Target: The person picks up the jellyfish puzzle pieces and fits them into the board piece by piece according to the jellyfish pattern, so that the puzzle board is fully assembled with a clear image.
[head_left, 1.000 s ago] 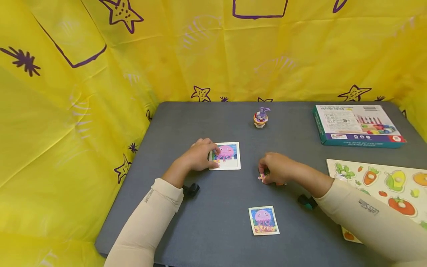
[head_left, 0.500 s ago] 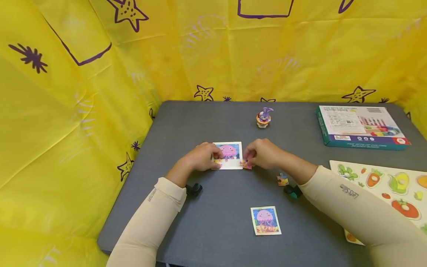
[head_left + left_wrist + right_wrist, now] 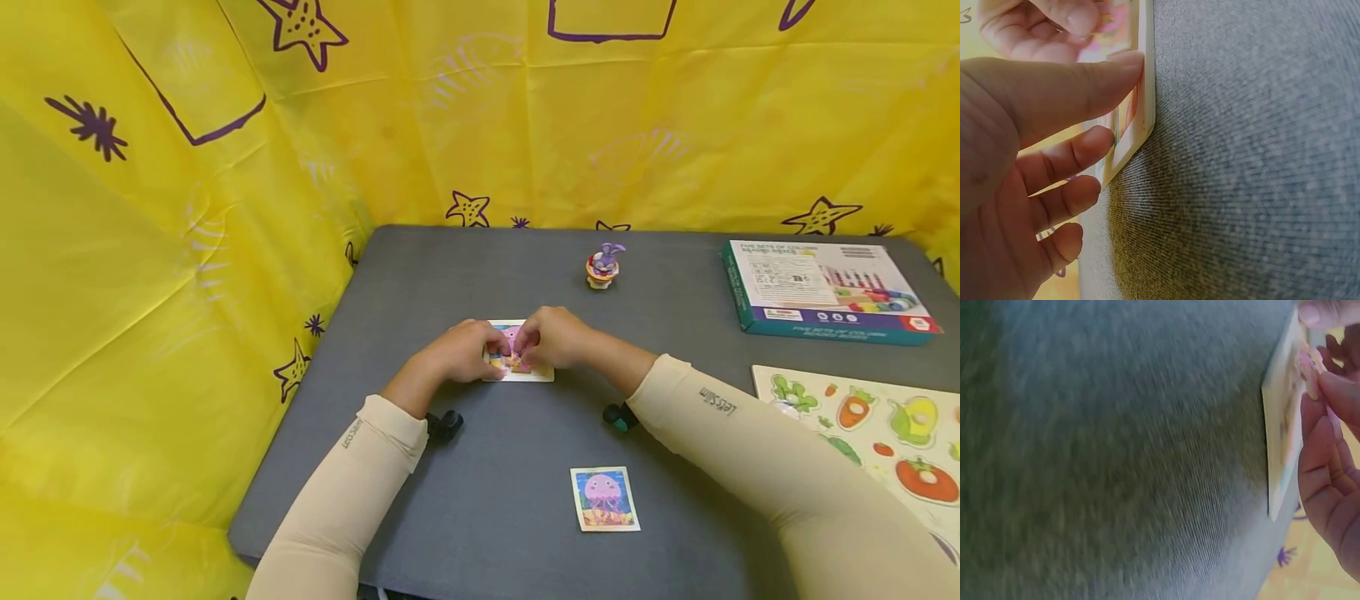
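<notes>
A small jellyfish jigsaw board (image 3: 546, 375) with a pale frame lies flat on the grey table. My left hand (image 3: 463, 352) holds its left side; in the left wrist view the thumb (image 3: 1094, 84) lies along the frame and the lower fingers curl loosely by the corner. Over the lower part of the picture, my right hand (image 3: 561, 337) pinches a pink jigsaw piece (image 3: 1307, 370) between thumb and fingertips. The piece is tilted against the board in the right wrist view. Fingers hide much of the picture. A matching jellyfish card (image 3: 604, 500) lies nearer to me.
A purple rabbit figure (image 3: 602, 267) stands at the back. On the right are a flat box (image 3: 832, 292) and a vegetable puzzle board (image 3: 855, 433), partly under my right sleeve. Yellow cloth (image 3: 450, 125) hangs around the table.
My right hand has carried the pink piece leftward from the table onto the board. My left hand has stayed at the board. Another loose piece is now hidden by the right arm.
</notes>
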Motion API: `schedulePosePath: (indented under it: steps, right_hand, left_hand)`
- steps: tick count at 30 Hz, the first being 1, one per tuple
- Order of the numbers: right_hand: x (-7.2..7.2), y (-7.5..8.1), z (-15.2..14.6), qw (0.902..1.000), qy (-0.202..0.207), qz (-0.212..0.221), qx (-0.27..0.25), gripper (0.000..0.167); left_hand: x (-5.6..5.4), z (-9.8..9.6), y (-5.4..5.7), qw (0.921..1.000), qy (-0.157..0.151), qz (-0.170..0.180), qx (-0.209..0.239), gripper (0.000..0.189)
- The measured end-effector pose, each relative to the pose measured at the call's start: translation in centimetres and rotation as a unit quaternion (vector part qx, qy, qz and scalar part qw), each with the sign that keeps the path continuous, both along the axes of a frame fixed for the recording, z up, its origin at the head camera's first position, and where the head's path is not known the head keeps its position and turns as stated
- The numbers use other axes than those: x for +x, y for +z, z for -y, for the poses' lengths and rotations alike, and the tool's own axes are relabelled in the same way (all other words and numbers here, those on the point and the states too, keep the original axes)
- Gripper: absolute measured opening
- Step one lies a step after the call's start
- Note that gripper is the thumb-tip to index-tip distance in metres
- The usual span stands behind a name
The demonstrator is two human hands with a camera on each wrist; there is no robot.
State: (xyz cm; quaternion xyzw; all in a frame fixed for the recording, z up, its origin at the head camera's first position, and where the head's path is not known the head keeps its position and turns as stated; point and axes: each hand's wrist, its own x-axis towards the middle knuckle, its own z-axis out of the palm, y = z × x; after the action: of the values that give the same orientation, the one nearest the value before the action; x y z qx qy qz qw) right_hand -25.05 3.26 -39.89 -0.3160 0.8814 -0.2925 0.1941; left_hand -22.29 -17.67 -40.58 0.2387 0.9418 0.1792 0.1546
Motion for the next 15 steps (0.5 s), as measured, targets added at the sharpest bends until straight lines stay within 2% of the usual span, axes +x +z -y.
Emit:
schedulePosePath:
  steps: [7, 11, 15]
  right_hand:
    - [0.29, -0.92, 0.83, 0.9986, 0.022, -0.045, 0.015, 0.011]
    - [0.18, -0.89, 0.70, 0.9983, 0.011, -0.054, 0.017, 0.012]
    - [-0.16, -0.92, 0.41, 0.9975, -0.018, -0.060, 0.034, 0.012]
  left_hand:
    - [-0.27, -0.05, -0.08, 0.9998, -0.013, 0.003, 0.015, 0.014]
    - [-0.59, -0.26, -0.33, 0.9998, 0.007, 0.010, 0.018, 0.006]
    - [-0.79, -0.38, -0.48, 0.9996, 0.022, 0.008, 0.017, 0.006]
